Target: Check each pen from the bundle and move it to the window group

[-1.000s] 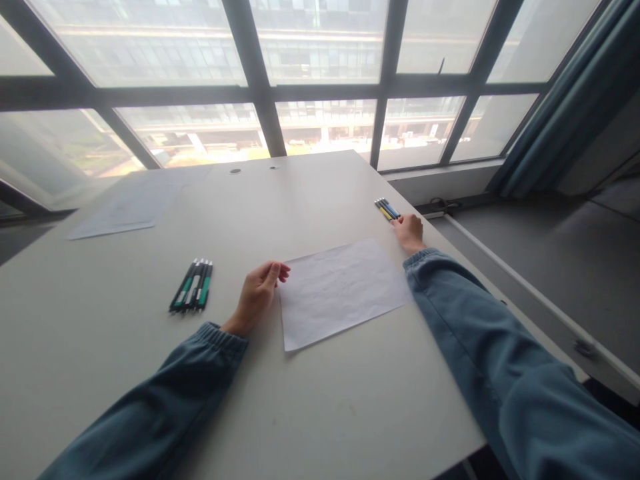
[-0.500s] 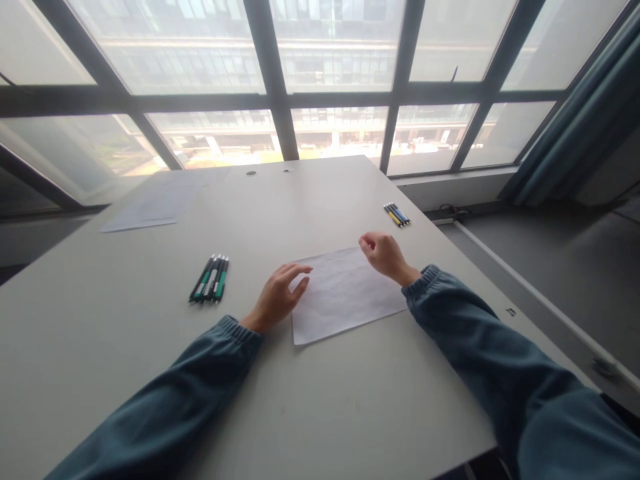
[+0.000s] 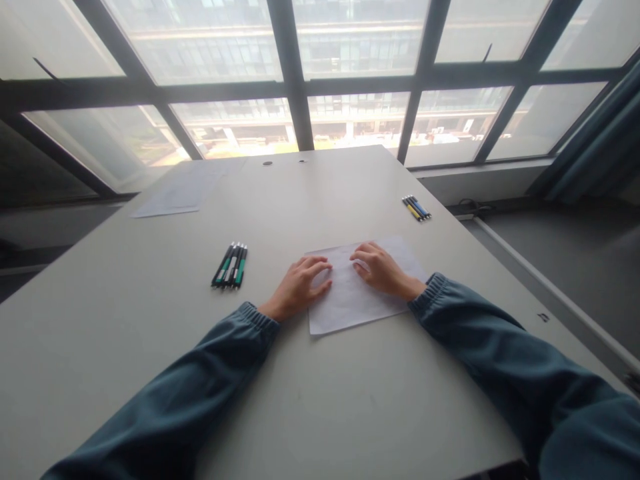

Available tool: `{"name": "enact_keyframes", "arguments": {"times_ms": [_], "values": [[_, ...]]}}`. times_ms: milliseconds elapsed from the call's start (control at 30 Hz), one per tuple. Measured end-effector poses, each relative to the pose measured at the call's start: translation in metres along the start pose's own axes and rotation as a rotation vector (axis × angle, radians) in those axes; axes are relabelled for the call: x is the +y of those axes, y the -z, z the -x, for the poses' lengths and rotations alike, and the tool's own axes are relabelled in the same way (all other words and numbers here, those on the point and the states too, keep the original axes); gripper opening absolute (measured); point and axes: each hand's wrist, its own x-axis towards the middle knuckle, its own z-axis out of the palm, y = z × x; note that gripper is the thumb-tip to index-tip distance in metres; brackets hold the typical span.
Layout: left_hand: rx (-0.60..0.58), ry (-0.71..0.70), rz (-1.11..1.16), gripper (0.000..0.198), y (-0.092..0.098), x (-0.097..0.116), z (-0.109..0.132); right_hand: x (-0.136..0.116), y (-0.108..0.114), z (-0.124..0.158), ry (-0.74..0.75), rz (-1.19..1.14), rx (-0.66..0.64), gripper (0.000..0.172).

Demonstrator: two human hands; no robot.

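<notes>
A white sheet of paper (image 3: 345,307) lies on the table in front of me. Over its left edge rests my left hand (image 3: 301,285), fingers apart and holding nothing. My right hand (image 3: 383,269) is on the upper right part of the same sheet, its fingers loosely curved and spread, with nothing in them. To the left of my left hand lies a row of several pens (image 3: 230,267) with black, green and white barrels. Another group of several pens (image 3: 416,208), with yellow and blue parts, lies beyond my right hand near the table's right edge.
More paper (image 3: 175,193) lies at the far left of the white table (image 3: 320,400). A round cable hole (image 3: 267,163) is at the back edge. Large windows (image 3: 358,120) stand behind, and a blue curtain (image 3: 580,157) hangs at the right.
My right hand has gone from a closed shape to spread fingers and come down onto the paper. My left hand has shifted slightly over the sheet. The view has turned a little left.
</notes>
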Motion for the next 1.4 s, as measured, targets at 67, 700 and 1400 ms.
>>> {"name": "enact_keyframes", "arguments": {"times_ms": [67, 700, 1400], "values": [[-0.014, 0.007, -0.006, 0.031, 0.000, 0.000, 0.000, 0.000, -0.001, 0.000, 0.016, 0.004, -0.028, 0.016], [-0.022, 0.021, -0.006, 0.031, 0.001, 0.001, 0.001, 0.002, 0.000, 0.000, 0.003, 0.005, -0.048, 0.016], [0.369, 0.694, -0.229, 0.021, 0.109, -0.087, 0.012, 0.007, -0.006, 0.003, 0.012, -0.018, -0.060, 0.018]]}}
